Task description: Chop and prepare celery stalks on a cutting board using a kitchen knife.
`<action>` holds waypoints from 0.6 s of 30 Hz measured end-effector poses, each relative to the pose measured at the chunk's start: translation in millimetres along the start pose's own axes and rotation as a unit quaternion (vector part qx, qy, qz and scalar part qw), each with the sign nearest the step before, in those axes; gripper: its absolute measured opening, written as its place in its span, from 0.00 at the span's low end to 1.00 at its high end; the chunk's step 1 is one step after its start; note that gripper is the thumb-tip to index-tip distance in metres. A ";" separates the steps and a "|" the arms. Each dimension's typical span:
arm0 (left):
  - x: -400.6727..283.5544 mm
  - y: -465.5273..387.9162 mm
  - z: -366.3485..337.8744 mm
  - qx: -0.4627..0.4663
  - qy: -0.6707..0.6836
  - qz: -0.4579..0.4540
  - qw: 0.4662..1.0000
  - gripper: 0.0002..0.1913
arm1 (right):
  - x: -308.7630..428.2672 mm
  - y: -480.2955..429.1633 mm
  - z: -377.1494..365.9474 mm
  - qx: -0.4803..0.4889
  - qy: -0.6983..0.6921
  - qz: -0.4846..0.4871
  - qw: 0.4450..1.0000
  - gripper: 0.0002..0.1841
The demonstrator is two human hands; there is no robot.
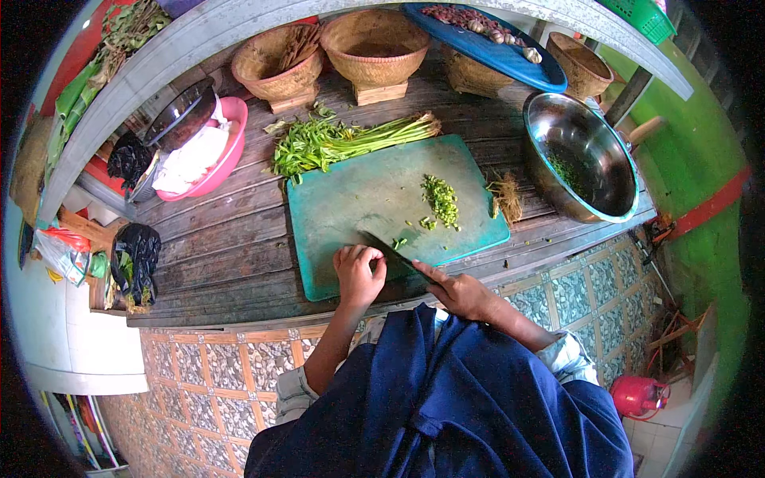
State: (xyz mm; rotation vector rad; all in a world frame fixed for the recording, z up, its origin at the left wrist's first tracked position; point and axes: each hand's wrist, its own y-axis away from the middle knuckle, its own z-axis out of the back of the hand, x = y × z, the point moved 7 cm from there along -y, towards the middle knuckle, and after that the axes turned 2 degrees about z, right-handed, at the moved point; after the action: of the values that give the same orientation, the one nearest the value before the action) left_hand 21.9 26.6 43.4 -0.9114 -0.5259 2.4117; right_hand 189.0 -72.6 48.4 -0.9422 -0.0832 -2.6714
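A kitchen knife with a dark blade is in my right hand, low over the near edge of a worn green cutting board. Close beside the blade, my left hand has its fingers curled in and the thumb near the fingertips. Whether anything small is pinched there is hidden. A few green bits lie just past the blade. Farther right on the board is a pile of chopped green stems. Along the board's far edge rests a bunch of leafy green stalks.
Right of the board are cut-off roots and a steel bowl with chopped greens inside. Woven baskets and a blue tray of garlic and shallots stand behind. A pink basin and a black plastic bag sit left.
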 end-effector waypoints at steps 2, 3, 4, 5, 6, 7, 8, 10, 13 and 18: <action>1.6 -2.1 -3.7 0.032 0.012 0.022 0.999 0.05 | 0.8 3.9 5.7 0.011 0.005 -0.034 0.999 0.33; 2.2 -2.3 -3.6 0.031 0.013 0.022 0.999 0.05 | 5.9 7.9 12.0 -0.011 -0.009 -0.013 1.000 0.33; 3.7 -2.1 -3.0 0.029 0.014 0.022 0.999 0.05 | 9.3 11.2 16.6 -0.032 -0.023 0.007 0.999 0.33; 5.1 -1.5 -2.0 0.027 0.016 0.022 0.999 0.05 | 8.6 13.0 16.6 -0.030 -0.022 0.007 0.999 0.33; 4.8 -1.2 -0.9 0.029 0.018 0.021 0.999 0.05 | 10.7 15.5 17.2 -0.033 -0.012 0.031 0.999 0.33; 4.6 0.0 1.5 0.031 0.012 0.025 0.999 0.05 | 13.0 18.0 17.5 -0.035 -0.002 0.055 0.998 0.33; 5.1 1.6 2.8 0.033 0.006 0.029 0.999 0.05 | 12.0 20.8 17.5 -0.036 -0.003 0.053 0.998 0.33; 9.9 6.3 4.0 0.039 0.011 0.035 0.999 0.05 | 10.0 23.1 13.7 -0.006 0.002 0.031 1.000 0.33; 9.4 9.0 5.0 0.045 0.019 0.044 0.998 0.04 | 8.8 21.9 9.0 0.047 0.006 -0.008 0.999 0.33; 9.3 11.9 3.4 0.039 0.031 0.033 0.998 0.03 | 12.8 9.1 8.6 0.030 0.017 -0.010 0.999 0.34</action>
State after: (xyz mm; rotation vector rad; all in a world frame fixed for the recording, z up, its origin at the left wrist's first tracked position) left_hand 9.8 21.9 35.1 -0.9798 -0.3828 2.4354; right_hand 187.5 -83.3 62.6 -0.8830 -0.1640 -2.6859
